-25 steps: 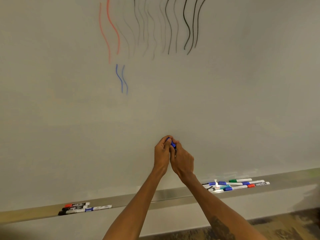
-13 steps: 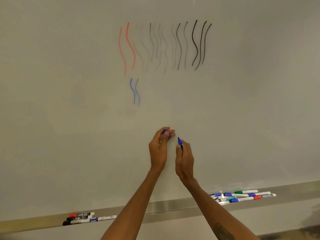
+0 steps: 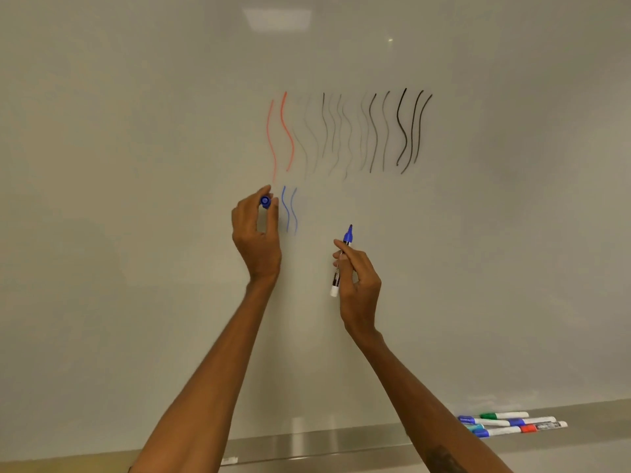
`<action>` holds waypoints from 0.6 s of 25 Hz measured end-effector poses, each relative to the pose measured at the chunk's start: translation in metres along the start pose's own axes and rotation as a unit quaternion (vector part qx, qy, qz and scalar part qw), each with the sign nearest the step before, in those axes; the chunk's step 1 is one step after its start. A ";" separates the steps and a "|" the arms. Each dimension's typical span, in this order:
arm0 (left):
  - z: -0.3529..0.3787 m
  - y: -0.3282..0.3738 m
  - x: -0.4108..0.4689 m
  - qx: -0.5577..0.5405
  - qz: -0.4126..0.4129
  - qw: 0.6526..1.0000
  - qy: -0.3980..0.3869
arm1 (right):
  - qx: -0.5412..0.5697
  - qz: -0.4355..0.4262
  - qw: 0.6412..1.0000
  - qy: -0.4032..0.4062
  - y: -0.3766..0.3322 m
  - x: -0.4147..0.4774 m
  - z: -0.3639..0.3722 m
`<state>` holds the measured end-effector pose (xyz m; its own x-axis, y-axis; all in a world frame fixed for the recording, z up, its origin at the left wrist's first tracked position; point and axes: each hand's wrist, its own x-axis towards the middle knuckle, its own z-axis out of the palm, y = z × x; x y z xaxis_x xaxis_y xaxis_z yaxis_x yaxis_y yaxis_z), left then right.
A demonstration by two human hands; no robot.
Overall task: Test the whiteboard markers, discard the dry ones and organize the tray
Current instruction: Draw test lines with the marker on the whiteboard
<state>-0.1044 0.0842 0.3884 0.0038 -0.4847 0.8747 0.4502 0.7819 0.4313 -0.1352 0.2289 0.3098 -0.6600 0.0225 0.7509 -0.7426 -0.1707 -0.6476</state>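
I see a pale rectangular ceiling-light reflection (image 3: 277,19) high on the glossy surface, with a small bright glint (image 3: 390,39) to its right and slightly lower. At the bottom right corner I see a plain, dim strip of wall (image 3: 590,460).

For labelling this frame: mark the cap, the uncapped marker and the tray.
cap (image 3: 265,201), head view, on its round blue end.
marker (image 3: 336,278), head view, on the barrel near its white end.
tray (image 3: 324,442), head view, on a bare stretch of metal.
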 end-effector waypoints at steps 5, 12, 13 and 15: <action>0.000 -0.037 0.033 0.048 0.061 0.997 -0.031 | 0.022 0.043 0.999 -0.023 -0.007 0.010 0.010; 0.010 -0.067 0.041 0.085 0.144 0.986 -0.028 | 0.026 -0.006 0.999 -0.029 -0.013 0.020 0.023; 0.011 -0.070 0.041 0.101 0.153 0.983 -0.021 | 0.013 -0.027 0.999 -0.024 -0.013 0.023 0.027; 0.012 -0.075 0.040 0.123 0.166 0.978 -0.014 | -0.011 -0.062 0.998 -0.007 -0.012 0.030 0.036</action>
<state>-0.1488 0.0112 0.3941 0.0867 -0.1794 0.9800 0.1995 0.9669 0.1593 -0.1415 0.1964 0.3448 -0.5617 0.0278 0.8269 -0.8207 -0.1450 -0.5526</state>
